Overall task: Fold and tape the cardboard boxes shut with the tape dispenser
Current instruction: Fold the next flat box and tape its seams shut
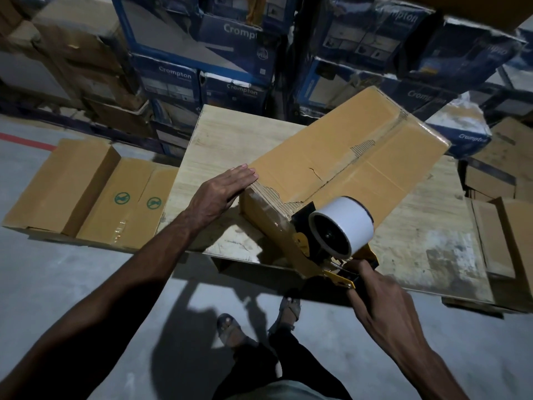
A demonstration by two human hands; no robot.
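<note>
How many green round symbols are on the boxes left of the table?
2, side by side on the near carton: left symbol, right symbol. Hidden faces may carry more.

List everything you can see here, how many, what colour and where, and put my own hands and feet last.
cardboard box: one, brown, diagonal on the table, flaps folded shut
tape dispenser: one, yellow and black, at the box's near end
tape roll: one, white, on the dispenser
table: one, pale wood, centre
marked boxes: at least two, brown with green symbols, left of the table
plain boxes: several, brown, right of the table
blue cartons: many, stacked behind
red line: one, on the floor, far left
feet: two, in sandals, on the grey floor
left hand: flat on the box's near left corner
right hand: grips the dispenser's handle
</note>
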